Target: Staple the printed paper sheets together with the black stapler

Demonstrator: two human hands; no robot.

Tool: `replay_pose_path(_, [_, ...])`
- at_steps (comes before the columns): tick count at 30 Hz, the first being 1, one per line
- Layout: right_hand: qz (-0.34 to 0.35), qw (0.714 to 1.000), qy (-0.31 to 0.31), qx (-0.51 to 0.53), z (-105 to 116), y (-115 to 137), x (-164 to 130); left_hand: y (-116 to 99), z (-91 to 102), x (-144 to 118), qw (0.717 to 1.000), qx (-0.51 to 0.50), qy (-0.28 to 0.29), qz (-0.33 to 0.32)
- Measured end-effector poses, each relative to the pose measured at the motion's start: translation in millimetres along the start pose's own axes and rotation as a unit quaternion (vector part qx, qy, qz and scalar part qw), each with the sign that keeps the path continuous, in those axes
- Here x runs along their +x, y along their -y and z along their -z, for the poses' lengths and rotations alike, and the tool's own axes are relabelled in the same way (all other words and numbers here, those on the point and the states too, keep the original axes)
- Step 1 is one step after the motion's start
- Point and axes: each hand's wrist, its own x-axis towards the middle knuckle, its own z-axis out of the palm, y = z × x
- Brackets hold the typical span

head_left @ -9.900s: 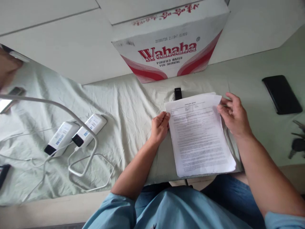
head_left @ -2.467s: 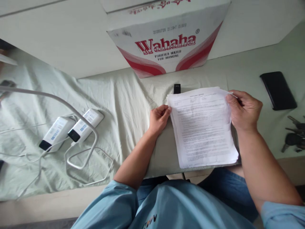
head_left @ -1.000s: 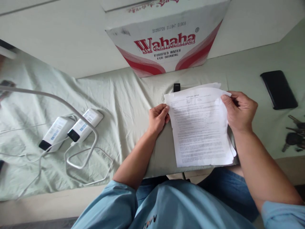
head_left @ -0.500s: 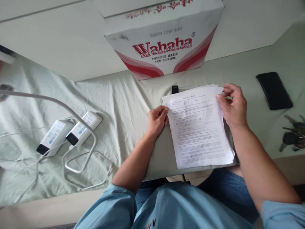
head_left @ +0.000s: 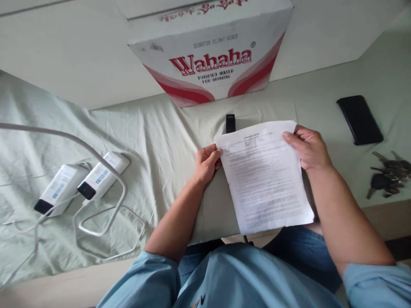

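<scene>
left hand [head_left: 205, 161]: grip pinching paper stack [head_left: 265, 179] at upper left edge | right hand [head_left: 307, 147]: grip pinching its upper right corner | stack rests on cloth-covered table [head_left: 167, 141]

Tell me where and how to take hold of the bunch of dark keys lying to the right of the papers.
Grip the bunch of dark keys at the bulky black key head at its left end, coming straight down from above. It lies flat on the pale green cloth, clear of the right hand and the black phone, probably the easiest pinch.
</scene>
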Motion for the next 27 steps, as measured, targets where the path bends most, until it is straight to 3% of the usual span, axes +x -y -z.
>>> replay_pose_path(3, [-0.030,0.998,0.051,0.002,-4,7,-6,-5,-1.0,-1,1.000,0.022,0.003,-0.022])
replay_pose_path(6, [-0.026,0.995,0.088,-0.034,-7,7,-7,-13,-3.8,0,0.991,0.122,0.017,-0.052])
replay_pose_path(10, [0.002,0.994,0.082,-0.070,-6,3,-5,-19,-4.5,0,0.967,0.239,0.057,-0.069])
replay_pose_path(16, [0.056,0.988,0.053,-0.134,-2,-4,-1,-21,-0.3,1,0.953,0.274,0.106,-0.075])
replay_pose_path(27, [0.048,0.991,0.041,-0.118,-1,-1,0,-24,-2.1,1,0.952,0.270,0.125,-0.072])
